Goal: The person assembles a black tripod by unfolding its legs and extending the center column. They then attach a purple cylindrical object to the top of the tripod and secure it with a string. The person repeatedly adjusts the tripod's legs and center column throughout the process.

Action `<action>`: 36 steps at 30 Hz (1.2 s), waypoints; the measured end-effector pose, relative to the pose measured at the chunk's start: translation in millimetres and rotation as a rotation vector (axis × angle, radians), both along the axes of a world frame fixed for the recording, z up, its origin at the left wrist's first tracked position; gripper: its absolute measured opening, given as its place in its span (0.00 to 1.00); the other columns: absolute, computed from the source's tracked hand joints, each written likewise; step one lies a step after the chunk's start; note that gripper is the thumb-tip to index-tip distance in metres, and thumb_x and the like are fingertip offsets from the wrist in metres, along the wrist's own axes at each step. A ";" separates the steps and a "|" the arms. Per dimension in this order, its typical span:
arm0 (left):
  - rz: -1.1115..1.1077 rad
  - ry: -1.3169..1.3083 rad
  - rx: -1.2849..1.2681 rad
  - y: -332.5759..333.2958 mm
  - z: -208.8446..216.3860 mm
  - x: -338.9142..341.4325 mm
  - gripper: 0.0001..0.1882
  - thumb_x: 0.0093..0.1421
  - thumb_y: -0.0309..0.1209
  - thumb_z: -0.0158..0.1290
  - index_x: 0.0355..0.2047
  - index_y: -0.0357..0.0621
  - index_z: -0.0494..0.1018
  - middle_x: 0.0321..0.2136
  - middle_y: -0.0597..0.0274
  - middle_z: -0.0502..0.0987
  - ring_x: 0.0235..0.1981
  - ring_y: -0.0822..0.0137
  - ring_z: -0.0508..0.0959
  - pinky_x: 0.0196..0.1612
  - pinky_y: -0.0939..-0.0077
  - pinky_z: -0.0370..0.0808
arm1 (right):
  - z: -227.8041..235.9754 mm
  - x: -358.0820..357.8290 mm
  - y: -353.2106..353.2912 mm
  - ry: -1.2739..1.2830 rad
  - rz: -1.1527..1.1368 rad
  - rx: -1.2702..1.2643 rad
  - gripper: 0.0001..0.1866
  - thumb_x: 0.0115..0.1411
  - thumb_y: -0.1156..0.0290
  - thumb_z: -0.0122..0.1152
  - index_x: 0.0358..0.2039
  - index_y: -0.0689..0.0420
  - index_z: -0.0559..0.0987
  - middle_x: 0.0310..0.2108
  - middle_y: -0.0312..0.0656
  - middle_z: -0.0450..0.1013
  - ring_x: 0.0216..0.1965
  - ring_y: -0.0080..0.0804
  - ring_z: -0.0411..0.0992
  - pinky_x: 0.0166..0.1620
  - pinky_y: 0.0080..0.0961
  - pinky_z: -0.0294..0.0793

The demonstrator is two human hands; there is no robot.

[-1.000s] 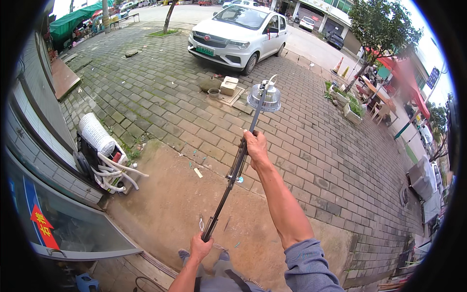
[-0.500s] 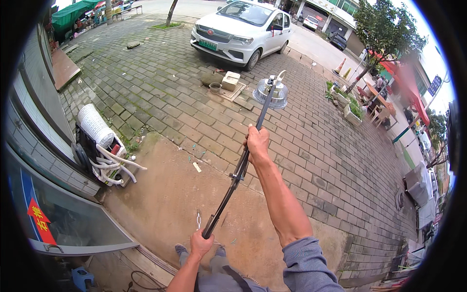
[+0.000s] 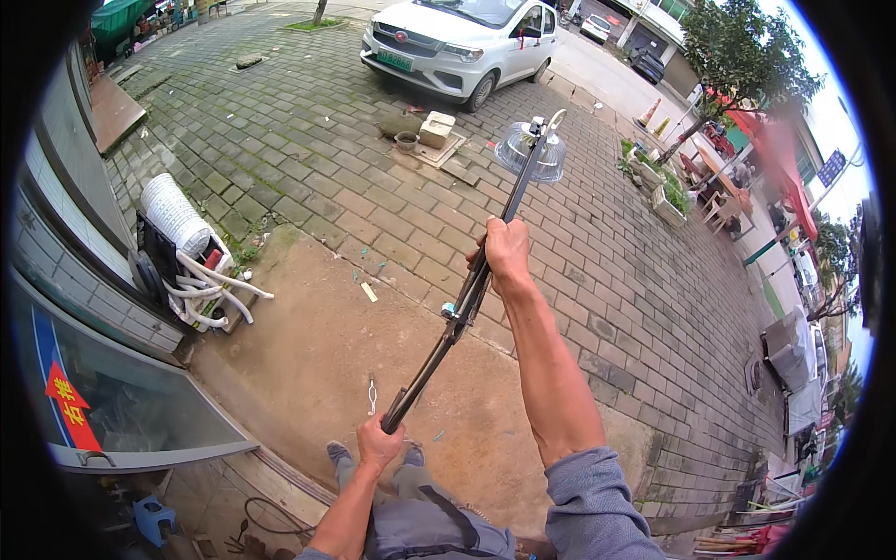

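Note:
I hold a long black metal pole (image 3: 435,357) slantwise in front of me. My left hand (image 3: 381,441) is closed round its near end, low over my legs. Further up, my right hand (image 3: 507,250) is wrapped round the same pole. A clear ribbed dome-shaped lamp (image 3: 534,151) sits at the far end, with a pale curved cable or tube rising above it. Between my hands a small clamp-like joint (image 3: 451,313) joins the thin bars of the pole. A white looped cord (image 3: 372,397) shows beside the near end; whether it is attached is unclear.
White flexible hoses (image 3: 207,289) and a white ribbed tube roll (image 3: 175,213) lie by the wall at left, above a glass door (image 3: 140,401). A white block (image 3: 436,129) and a white car (image 3: 457,47) stand ahead. Planters (image 3: 668,201) line the right.
The view has tipped down, so the ground appears higher in the picture. The lamp end of the pole has swung slightly right against the paving. Both hands keep their grip.

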State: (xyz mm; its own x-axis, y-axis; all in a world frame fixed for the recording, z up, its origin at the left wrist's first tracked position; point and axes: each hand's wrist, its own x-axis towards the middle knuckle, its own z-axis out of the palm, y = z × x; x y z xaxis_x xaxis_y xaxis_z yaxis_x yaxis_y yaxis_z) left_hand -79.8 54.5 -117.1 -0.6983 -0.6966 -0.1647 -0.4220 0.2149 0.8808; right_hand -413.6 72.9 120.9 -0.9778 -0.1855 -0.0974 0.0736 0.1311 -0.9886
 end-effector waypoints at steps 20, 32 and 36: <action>-0.099 0.070 0.022 5.1 -3.2 25.6 0.11 0.50 0.33 0.63 0.25 0.38 0.76 0.16 0.49 0.75 0.19 0.55 0.79 0.25 0.62 0.74 | 6.4 16.7 29.1 -0.048 0.070 0.016 0.15 0.64 0.67 0.48 0.27 0.68 0.70 0.22 0.47 0.70 0.18 0.41 0.76 0.20 0.38 0.76; -0.150 0.090 0.017 9.4 -2.4 48.1 0.11 0.51 0.34 0.64 0.26 0.39 0.77 0.14 0.54 0.73 0.17 0.61 0.76 0.25 0.63 0.73 | 52.6 -38.4 34.1 -0.005 -0.047 0.099 0.25 0.68 0.54 0.55 0.40 0.71 0.72 0.32 0.53 0.75 0.25 0.42 0.80 0.21 0.37 0.77; -0.080 0.121 0.049 18.1 -16.6 57.1 0.12 0.51 0.34 0.65 0.26 0.39 0.77 0.14 0.62 0.72 0.18 0.71 0.72 0.25 0.67 0.71 | 40.3 -31.6 23.4 -0.149 -0.032 -0.095 0.23 0.71 0.59 0.46 0.42 0.74 0.66 0.32 0.60 0.74 0.21 0.46 0.77 0.17 0.39 0.76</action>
State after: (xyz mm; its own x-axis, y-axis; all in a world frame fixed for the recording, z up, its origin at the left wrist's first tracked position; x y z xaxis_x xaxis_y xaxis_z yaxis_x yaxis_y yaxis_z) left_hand -22.7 72.6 -133.6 -0.7683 -0.6308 -0.1083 -0.2952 0.1990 0.9345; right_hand -445.2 96.3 161.1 -0.9592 -0.1701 -0.2256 0.2233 0.0332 -0.9742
